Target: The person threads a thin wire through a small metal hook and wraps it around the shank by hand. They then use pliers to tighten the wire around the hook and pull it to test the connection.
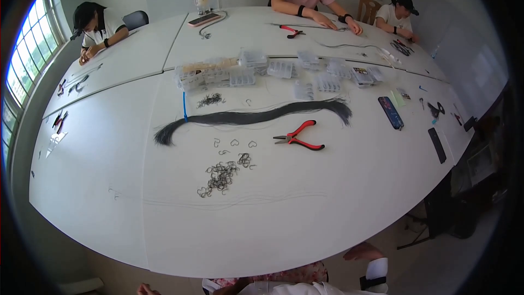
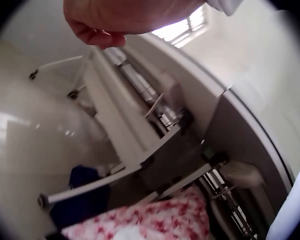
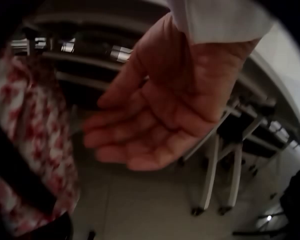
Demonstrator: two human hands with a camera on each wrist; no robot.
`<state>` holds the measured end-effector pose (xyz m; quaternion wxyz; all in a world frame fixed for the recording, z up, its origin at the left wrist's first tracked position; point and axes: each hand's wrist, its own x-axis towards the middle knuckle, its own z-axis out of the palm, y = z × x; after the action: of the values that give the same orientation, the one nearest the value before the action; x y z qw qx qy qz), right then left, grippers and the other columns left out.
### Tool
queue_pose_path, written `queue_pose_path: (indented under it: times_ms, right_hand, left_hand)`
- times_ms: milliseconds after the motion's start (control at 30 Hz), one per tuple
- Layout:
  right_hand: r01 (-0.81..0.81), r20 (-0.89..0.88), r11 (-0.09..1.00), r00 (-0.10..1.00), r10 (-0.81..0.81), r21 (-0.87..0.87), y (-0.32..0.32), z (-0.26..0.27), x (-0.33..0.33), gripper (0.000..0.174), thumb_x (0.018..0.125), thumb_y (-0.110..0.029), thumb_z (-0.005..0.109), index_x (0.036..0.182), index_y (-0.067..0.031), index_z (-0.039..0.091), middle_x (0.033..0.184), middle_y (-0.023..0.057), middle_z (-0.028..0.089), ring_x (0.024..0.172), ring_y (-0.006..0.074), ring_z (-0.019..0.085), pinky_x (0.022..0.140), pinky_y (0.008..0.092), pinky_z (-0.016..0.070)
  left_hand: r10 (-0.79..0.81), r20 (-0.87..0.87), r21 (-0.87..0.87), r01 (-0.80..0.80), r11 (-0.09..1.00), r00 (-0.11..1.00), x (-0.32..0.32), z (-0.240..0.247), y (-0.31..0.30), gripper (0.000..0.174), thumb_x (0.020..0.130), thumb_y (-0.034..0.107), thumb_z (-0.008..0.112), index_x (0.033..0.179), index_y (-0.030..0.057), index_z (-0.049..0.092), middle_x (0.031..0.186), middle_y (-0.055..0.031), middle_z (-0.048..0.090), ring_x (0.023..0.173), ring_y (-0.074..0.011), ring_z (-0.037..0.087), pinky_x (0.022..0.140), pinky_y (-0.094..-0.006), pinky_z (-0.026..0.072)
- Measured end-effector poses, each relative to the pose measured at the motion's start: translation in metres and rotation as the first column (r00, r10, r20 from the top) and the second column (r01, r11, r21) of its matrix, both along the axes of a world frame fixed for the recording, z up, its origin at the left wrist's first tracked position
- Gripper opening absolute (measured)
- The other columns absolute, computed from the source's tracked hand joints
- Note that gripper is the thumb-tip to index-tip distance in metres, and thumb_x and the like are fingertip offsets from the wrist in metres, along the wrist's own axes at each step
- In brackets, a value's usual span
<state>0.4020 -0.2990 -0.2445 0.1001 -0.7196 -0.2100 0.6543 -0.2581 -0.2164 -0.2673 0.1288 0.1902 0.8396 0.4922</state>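
My right hand (image 1: 363,252) hangs beside the table's front edge in the head view. In the right wrist view its palm (image 3: 182,95) shows, fingers loosely bent, nothing held. Low at the bottom of the head view, part of my left hand (image 1: 146,289) appears off the table. The left wrist view shows that hand (image 2: 132,17) with loosely curled fingers and nothing in them. On the white table lie red-handled pliers (image 1: 299,136), a long bundle of dark wire (image 1: 256,116) with a blue tie (image 1: 184,106), and a pile of small bent wire pieces (image 1: 221,176).
Clear plastic boxes (image 1: 240,74) stand behind the bundle. A phone (image 1: 390,112), scissors (image 1: 436,110) and a black bar-shaped object (image 1: 436,145) lie at the right. Thin loose wires (image 1: 234,204) cross the near tabletop. Three people sit across the table. Folding table legs (image 2: 102,185) stand below.
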Motion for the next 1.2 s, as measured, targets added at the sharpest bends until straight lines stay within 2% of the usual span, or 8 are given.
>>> queue_pose_path:
  times_ms: [33, 67, 100, 133, 333, 600, 933, 1200]
  right_hand:
    - [0.139, 0.053, 0.984, 0.988, -0.146, 0.108, -0.012, -0.053, -0.005, 0.025, 0.084, -0.016, 0.064, 0.105, -0.0035, 0.065, 0.098, 0.0094, 0.067, 0.091, 0.017, 0.062, 0.082, 0.0266, 0.0488]
    - [0.27, 0.084, 0.936, 0.952, -0.295, 0.224, -0.01, -0.08, -0.017, 0.027, 0.085, -0.019, 0.061, 0.108, -0.0045, 0.063, 0.098, 0.0095, 0.067, 0.092, 0.0179, 0.062, 0.082, 0.0278, 0.0489]
    - [0.272, 0.079, 0.933, 0.951, -0.298, 0.235, -0.009, -0.094, -0.003, 0.027, 0.085, -0.019, 0.061, 0.108, -0.0045, 0.063, 0.098, 0.0095, 0.067, 0.092, 0.0179, 0.062, 0.082, 0.0278, 0.0489]
    - [0.272, 0.083, 0.928, 0.95, -0.301, 0.254, -0.008, -0.114, -0.003, 0.027, 0.086, -0.019, 0.061, 0.108, -0.0045, 0.063, 0.098, 0.0095, 0.067, 0.092, 0.0179, 0.062, 0.082, 0.0279, 0.0489]
    - [0.235, 0.114, 0.917, 0.952, -0.284, 0.321, 0.019, -0.146, 0.027, 0.027, 0.086, -0.019, 0.06, 0.108, -0.0045, 0.063, 0.099, 0.0096, 0.066, 0.093, 0.0183, 0.061, 0.082, 0.0285, 0.0489]
    - [0.277, 0.148, 0.877, 0.922, -0.358, 0.392, -0.007, -0.17, 0.036, 0.027, 0.086, -0.02, 0.059, 0.108, -0.0046, 0.062, 0.1, 0.0097, 0.066, 0.093, 0.0188, 0.061, 0.082, 0.0292, 0.0488]
    - [0.282, 0.164, 0.844, 0.905, -0.391, 0.457, -0.028, -0.197, 0.038, 0.027, 0.087, -0.021, 0.057, 0.109, -0.0046, 0.062, 0.102, 0.0098, 0.065, 0.094, 0.0193, 0.061, 0.082, 0.0302, 0.0488]
    - [0.331, 0.198, 0.807, 0.859, -0.472, 0.489, -0.084, -0.203, 0.04, 0.028, 0.088, -0.021, 0.056, 0.109, -0.0047, 0.062, 0.103, 0.0099, 0.064, 0.095, 0.0198, 0.06, 0.082, 0.0309, 0.0487]
  left_hand:
    - [-0.127, 0.24, -0.136, 0.163, 0.977, 0.962, -0.075, -0.106, -0.046, 0.028, 0.095, 0.027, 0.048, 0.104, 0.003, 0.059, 0.085, -0.0089, 0.064, 0.068, -0.0131, 0.058, 0.054, -0.021, 0.0443]
    - [0.126, 0.357, 0.0, -0.134, 0.991, 0.926, 0.043, -0.037, -0.018, 0.006, 0.077, 0.007, 0.062, 0.078, 0.0016, 0.059, 0.062, -0.0048, 0.055, 0.043, -0.0094, 0.041, 0.036, -0.0231, 0.0287]
    - [0.102, 0.453, -0.152, -0.035, 0.988, 0.886, 0.03, -0.089, -0.035, 0.014, 0.076, 0.0, 0.065, 0.089, 0.0016, 0.06, 0.076, -0.0072, 0.061, 0.051, -0.0132, 0.048, 0.042, -0.0248, 0.0377]
    - [0.1, 0.456, -0.142, -0.038, 0.989, 0.884, 0.027, -0.099, -0.025, 0.014, 0.076, 0.0, 0.065, 0.089, 0.0016, 0.06, 0.076, -0.0072, 0.061, 0.051, -0.0132, 0.048, 0.042, -0.0248, 0.0377]
    - [0.099, 0.502, -0.157, -0.022, 0.987, 0.859, 0.041, -0.119, -0.011, 0.013, 0.077, 0.003, 0.064, 0.09, 0.0014, 0.06, 0.078, -0.0075, 0.061, 0.053, -0.0134, 0.049, 0.043, -0.0246, 0.0384]
    - [0.022, 0.553, -0.19, 0.101, 0.977, 0.833, 0.029, -0.128, 0.009, 0.014, 0.078, 0.007, 0.062, 0.091, 0.0012, 0.06, 0.08, -0.0079, 0.062, 0.055, -0.0135, 0.051, 0.045, -0.0244, 0.0394]
    - [-0.009, 0.595, -0.241, 0.189, 0.952, 0.804, -0.003, -0.125, 0.002, 0.016, 0.08, 0.012, 0.06, 0.093, 0.001, 0.061, 0.083, -0.0084, 0.063, 0.057, -0.0138, 0.053, 0.047, -0.0241, 0.0407]
    - [-0.061, 0.641, -0.299, 0.322, 0.898, 0.765, -0.021, -0.12, 0.003, 0.019, 0.082, 0.016, 0.059, 0.094, 0.0008, 0.061, 0.085, -0.0088, 0.063, 0.059, -0.014, 0.054, 0.049, -0.0239, 0.0418]
